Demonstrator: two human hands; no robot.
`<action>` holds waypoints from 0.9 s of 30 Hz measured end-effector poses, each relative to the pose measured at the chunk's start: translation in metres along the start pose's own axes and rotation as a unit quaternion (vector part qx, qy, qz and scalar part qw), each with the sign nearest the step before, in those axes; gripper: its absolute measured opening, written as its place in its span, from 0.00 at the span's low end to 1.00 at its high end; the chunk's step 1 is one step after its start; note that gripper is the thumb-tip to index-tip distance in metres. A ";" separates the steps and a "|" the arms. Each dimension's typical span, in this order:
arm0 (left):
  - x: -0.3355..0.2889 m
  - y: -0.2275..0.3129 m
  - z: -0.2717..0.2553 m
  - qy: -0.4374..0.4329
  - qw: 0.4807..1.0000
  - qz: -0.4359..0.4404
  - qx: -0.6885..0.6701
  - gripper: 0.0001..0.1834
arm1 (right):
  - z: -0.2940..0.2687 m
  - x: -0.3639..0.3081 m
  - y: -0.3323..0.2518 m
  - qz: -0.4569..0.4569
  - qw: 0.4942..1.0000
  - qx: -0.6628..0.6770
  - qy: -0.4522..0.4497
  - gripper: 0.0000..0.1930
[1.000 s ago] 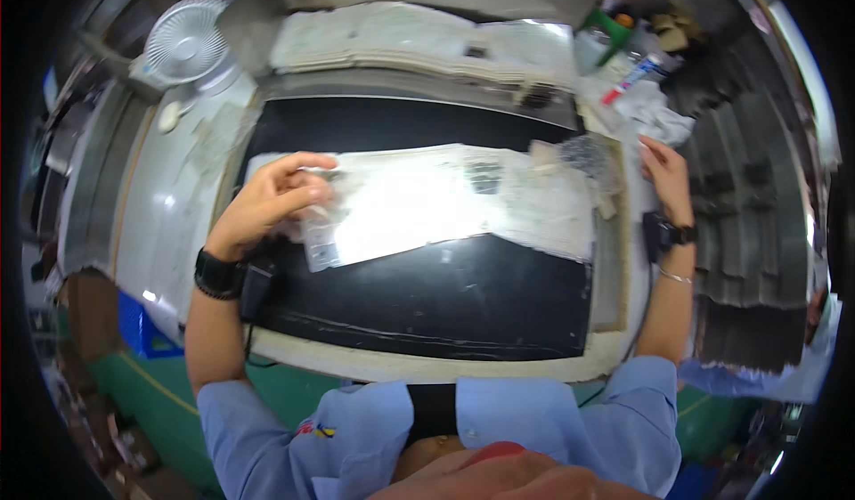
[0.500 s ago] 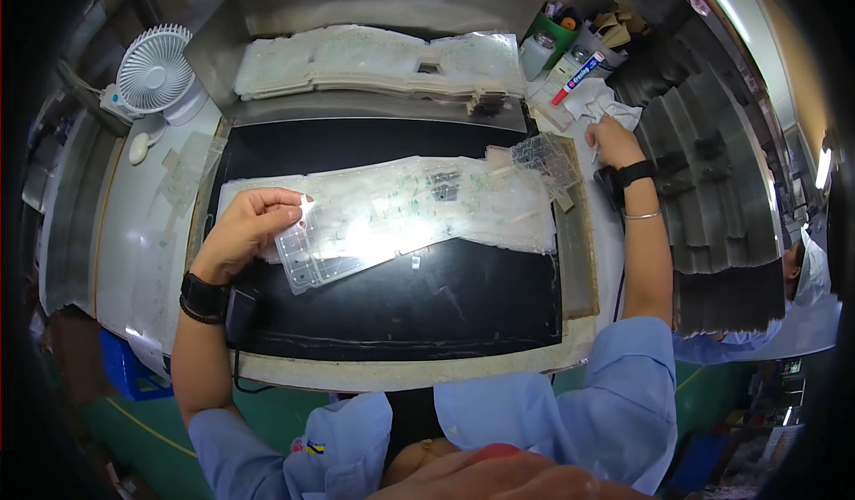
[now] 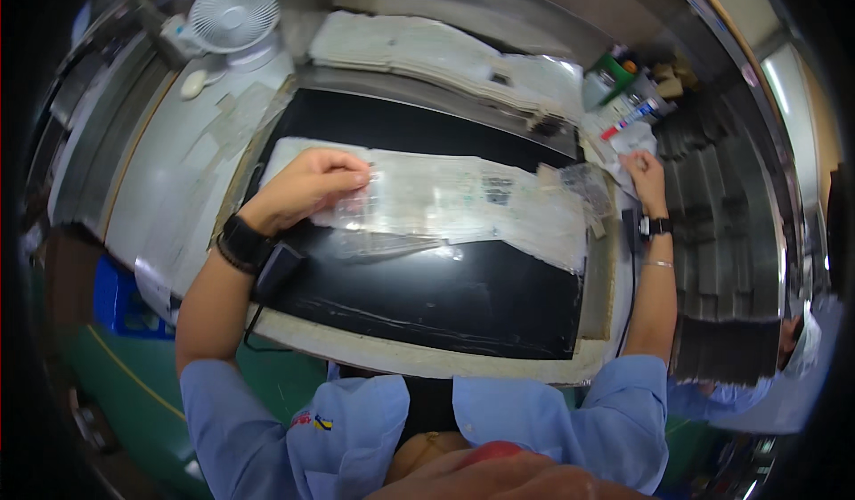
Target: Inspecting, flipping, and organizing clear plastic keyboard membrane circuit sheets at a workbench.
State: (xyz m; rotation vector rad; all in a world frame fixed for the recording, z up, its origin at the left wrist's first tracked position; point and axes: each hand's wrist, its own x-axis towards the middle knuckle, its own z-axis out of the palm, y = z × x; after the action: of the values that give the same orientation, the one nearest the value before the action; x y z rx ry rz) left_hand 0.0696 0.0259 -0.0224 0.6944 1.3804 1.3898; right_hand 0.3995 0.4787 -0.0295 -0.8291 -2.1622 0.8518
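My left hand (image 3: pixel 319 184) pinches the edge of a clear, thin plastic sheet (image 3: pixel 352 219), blurred by motion. The sheet hangs over the left part of a stack of whitish translucent sheets (image 3: pixel 436 184), which carries green marks and a dark patch. This stack lies on a black mat (image 3: pixel 427 300). At the right edge of the worktable, my right hand (image 3: pixel 645 179) is closed next to a crumpled white cloth or tissue (image 3: pixel 639 137). Whether its curled fingers hold anything is hidden.
Behind the mat lies another stack of translucent sheets (image 3: pixel 401 50). A white fan (image 3: pixel 235 15) stands at the far left. A red-and-blue marker (image 3: pixel 629 120) and a green container (image 3: pixel 611 77) are at the back right. Grey corrugated panels (image 3: pixel 721 215) line the right side.
The whole view has turned and shifted, so the bench sits further right. My left hand still pinches the plastic sheet. My right hand stays by the white cloth, slightly lower beside it.
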 end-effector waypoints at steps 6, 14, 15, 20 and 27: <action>0.003 0.006 0.012 -0.042 0.997 0.019 -0.066 0.07 | -0.015 -0.008 -0.067 0.010 0.965 0.044 0.260 0.10; -0.003 0.007 0.021 -0.062 0.987 0.013 -0.147 0.10 | 0.145 -0.087 -0.225 0.015 0.750 0.595 -0.289 0.17; -0.005 0.009 0.023 -0.059 0.985 0.004 -0.160 0.09 | 0.160 -0.096 -0.243 0.066 0.749 0.582 -0.309 0.18; -0.005 0.004 0.027 -0.071 0.976 0.007 -0.207 0.10 | 0.191 -0.115 -0.238 0.194 0.700 0.612 -0.311 0.14; 0.000 -0.009 0.031 -0.078 0.963 0.022 -0.258 0.10 | 0.201 -0.116 -0.230 0.235 0.709 0.585 -0.315 0.10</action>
State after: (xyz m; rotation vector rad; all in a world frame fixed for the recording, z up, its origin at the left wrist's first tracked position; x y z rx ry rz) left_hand 0.1006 0.0357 -0.0257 0.4741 0.8286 1.6062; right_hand 0.2443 0.1915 -0.0112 -0.3674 -1.2716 2.6654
